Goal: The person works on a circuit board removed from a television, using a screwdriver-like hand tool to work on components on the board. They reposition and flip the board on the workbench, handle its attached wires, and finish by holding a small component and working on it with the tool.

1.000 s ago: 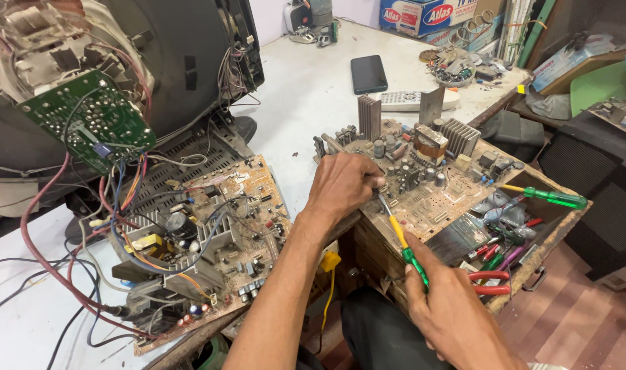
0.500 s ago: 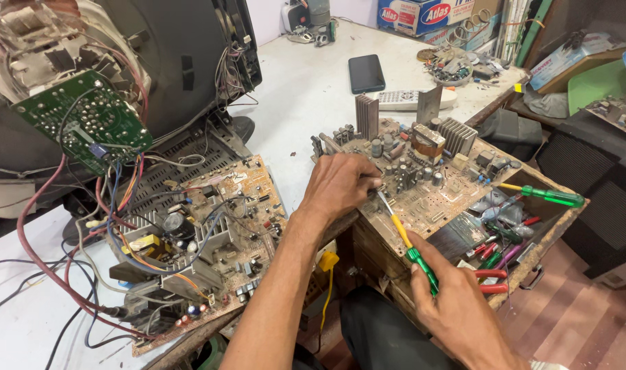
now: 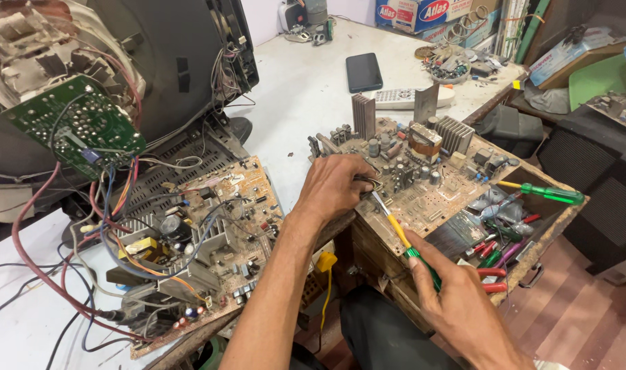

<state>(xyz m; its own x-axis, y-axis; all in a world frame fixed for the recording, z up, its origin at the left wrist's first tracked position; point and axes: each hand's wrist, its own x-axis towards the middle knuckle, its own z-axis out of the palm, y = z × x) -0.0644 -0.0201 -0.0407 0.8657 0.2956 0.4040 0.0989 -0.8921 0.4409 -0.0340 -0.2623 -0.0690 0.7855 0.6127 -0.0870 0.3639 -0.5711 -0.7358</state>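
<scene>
Your left hand (image 3: pixel 337 188) is lying curled, fingers down, on the brown circuit board (image 3: pixel 422 185), which is sitting over the wooden drawer (image 3: pixel 532 250) at the white tabletop's (image 3: pixel 306 89) right edge. The board is dusty, crowded with cylindrical capacitors and ribbed metal heat sinks. Your right hand (image 3: pixel 464 308) is pinching the yellow-and-green-handled screwdriver (image 3: pixel 405 240), its metal tip reaching the board beside your left fingers.

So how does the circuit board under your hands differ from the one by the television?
The board on the wooden box is loose with no wires attached, and the left hand rests on it. The board beside the television trails many coloured wires and lies untouched. The right hand points a yellow-green screwdriver at the first. Both are brown and carry finned heat sinks.
</scene>
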